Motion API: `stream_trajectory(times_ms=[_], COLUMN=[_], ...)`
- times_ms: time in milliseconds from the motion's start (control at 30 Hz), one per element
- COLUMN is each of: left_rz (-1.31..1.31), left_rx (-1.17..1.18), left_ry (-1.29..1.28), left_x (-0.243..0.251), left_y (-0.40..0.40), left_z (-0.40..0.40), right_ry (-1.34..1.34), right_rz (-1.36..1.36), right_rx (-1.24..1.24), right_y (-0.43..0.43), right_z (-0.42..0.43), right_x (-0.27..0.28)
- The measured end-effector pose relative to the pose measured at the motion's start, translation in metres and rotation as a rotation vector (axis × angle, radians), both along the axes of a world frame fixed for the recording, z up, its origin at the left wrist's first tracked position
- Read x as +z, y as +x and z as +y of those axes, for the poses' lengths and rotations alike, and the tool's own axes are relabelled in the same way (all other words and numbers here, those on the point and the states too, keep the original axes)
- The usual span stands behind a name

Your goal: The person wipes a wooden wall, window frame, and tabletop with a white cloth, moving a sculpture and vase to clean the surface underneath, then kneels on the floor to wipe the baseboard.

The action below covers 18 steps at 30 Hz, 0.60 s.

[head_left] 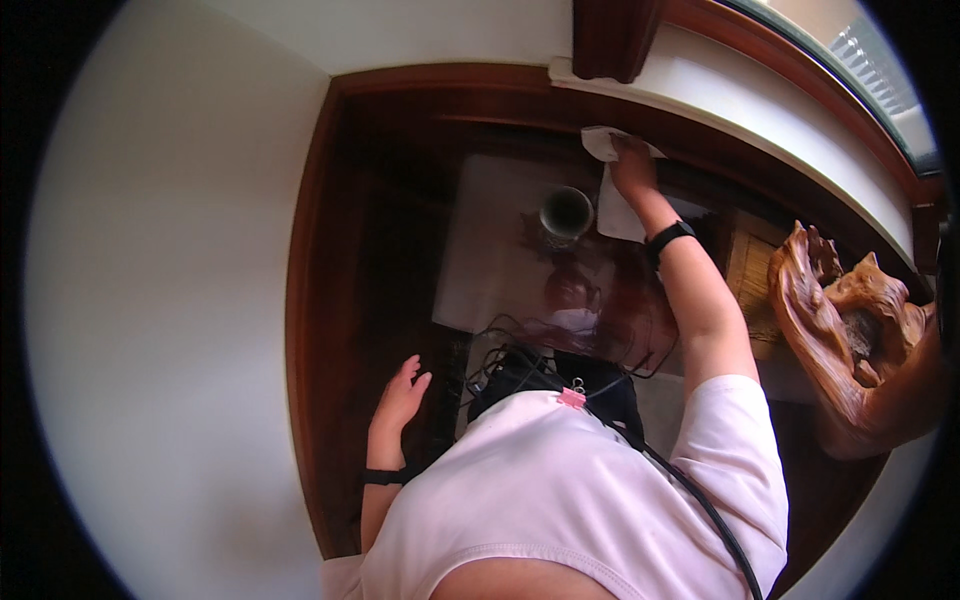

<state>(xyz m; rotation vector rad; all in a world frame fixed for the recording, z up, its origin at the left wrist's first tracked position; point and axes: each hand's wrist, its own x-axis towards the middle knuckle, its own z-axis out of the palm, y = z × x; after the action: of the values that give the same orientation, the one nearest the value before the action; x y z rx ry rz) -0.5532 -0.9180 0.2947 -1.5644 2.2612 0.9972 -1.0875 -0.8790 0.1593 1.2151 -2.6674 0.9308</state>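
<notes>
At the far edge of a dark, glossy wooden surface (510, 277), my right hand (634, 169) presses down on a white cloth or paper wipe (598, 142). Another white patch (619, 214) shows below the wrist; whether it is part of the wipe or a reflection, I cannot tell. A round, open-mouthed vessel (566, 214) with a pale rim stands just left of that arm. Lower on the left, my left hand (399, 397) hovers empty, thumb and fingers apart. Black bands circle both wrists.
On the right rises a large carved driftwood-like root (817, 322), beside a yellowish wooden panel (750, 277). A white wall (172, 285) borders the left. Black cables (510, 352) hang at my waist near a pink clip (571, 397). A window (870, 67) lies at upper right.
</notes>
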Motion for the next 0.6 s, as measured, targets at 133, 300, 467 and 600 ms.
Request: stream_trajectory(times_ms=[133,300,467,600], left_rz=[0.031,0.296,0.362,0.372], left_rx=[-0.064,-0.129,-0.316,-0.47], left_ry=[0.061,0.233,0.244,0.217], left_x=[0.021,0.059,0.082,0.083], left_y=[-0.025,-0.089,-0.158,-0.191], left_z=[-0.015,-0.042,-0.034,-0.022], right_ry=[-0.018,0.13,0.243,0.141], right_rz=[0.023,-0.017,0.002,0.028], right_rx=[0.139,0.287,0.343,0.4], right_y=[-0.002,0.003,0.023,0.027], right_z=[-0.002,-0.014,-0.017,-0.035], right_x=[0.005,0.038,0.071,0.068])
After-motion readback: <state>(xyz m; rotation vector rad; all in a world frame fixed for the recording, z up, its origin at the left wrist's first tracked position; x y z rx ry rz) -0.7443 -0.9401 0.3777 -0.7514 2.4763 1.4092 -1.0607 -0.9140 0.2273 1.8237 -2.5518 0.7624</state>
